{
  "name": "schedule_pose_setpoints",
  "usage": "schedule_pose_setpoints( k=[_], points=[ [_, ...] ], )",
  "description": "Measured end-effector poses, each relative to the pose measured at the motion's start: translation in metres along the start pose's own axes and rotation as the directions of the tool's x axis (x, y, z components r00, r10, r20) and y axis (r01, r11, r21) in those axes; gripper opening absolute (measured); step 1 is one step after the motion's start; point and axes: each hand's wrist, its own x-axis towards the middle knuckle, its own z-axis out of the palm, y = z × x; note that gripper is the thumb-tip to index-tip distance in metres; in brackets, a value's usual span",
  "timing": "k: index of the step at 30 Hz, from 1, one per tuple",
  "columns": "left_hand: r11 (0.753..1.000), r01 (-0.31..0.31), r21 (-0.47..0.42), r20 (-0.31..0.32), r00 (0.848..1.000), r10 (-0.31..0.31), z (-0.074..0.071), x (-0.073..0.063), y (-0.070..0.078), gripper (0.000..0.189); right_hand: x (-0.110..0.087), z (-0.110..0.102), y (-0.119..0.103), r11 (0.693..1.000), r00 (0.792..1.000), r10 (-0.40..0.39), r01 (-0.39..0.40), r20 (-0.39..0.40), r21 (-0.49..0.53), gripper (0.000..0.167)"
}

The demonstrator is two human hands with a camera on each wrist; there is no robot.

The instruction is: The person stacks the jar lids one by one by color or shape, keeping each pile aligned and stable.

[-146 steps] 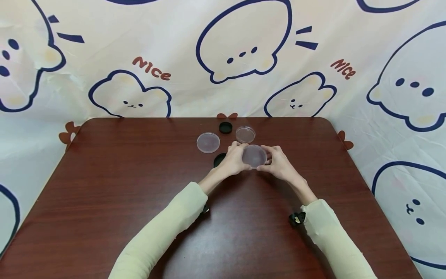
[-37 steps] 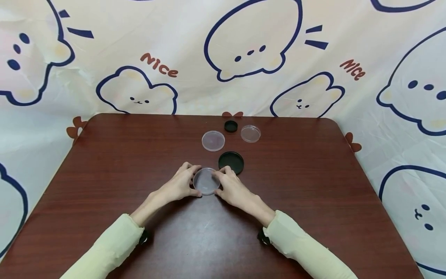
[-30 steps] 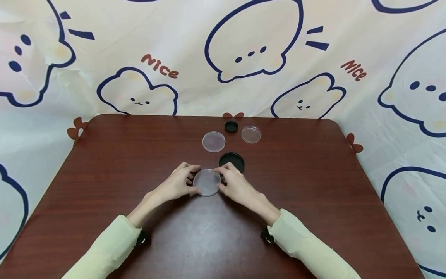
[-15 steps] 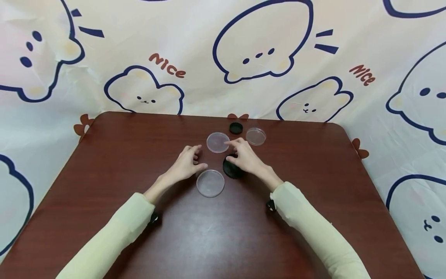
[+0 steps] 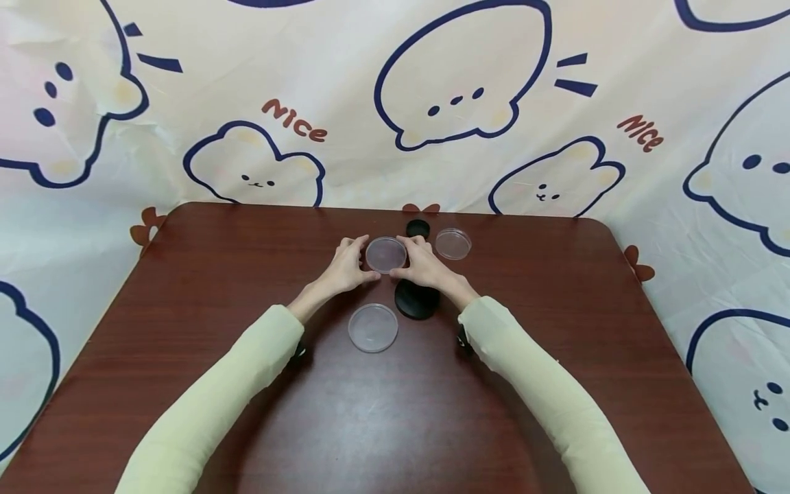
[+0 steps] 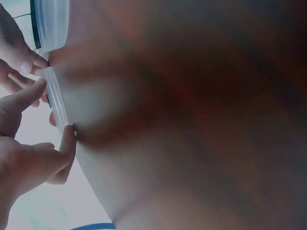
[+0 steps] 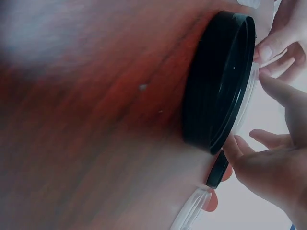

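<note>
Both hands grip a clear, shallow petri dish (image 5: 385, 254) from opposite sides near the back of the table. My left hand (image 5: 345, 266) has thumb and fingers at its left rim, my right hand (image 5: 424, 266) at its right rim. In the left wrist view the petri dish (image 6: 58, 103) stands edge-on between left thumb and finger. A large black round dish (image 5: 417, 300) lies just below the right hand, which overlaps it. From the right wrist this black dish (image 7: 218, 81) hides much of the held one. Nearer me lies a larger clear petri dish (image 5: 373, 328), untouched.
Behind the right hand is a small black round dish (image 5: 417, 228), partly covered by the fingers. A smaller clear dish (image 5: 453, 244) lies to its right. The brown table (image 5: 216, 295) ends at a patterned cloth (image 5: 345, 171) at the back and sides.
Earlier both hands brought the larger clear petri dish from the right to the front middle and let go of it. They then moved away from me onto the farther clear one.
</note>
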Motion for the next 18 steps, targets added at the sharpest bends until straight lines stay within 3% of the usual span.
schedule_pose_setpoints(
  k=[9, 18],
  points=[
    [0.997, 0.043, 0.057, 0.030, 0.999, -0.045, 0.004, 0.017, 0.003, 0.084, 0.011, -0.002, 0.000, 0.997, 0.999, 0.029, -0.027, 0.016, -0.075, 0.079],
    [0.996, 0.063, 0.064, 0.039, 0.997, -0.065, 0.004, 0.022, 0.005, 0.080, 0.019, -0.005, -0.002, 0.995, 0.999, 0.018, -0.015, 0.028, -0.103, 0.071]
  ],
)
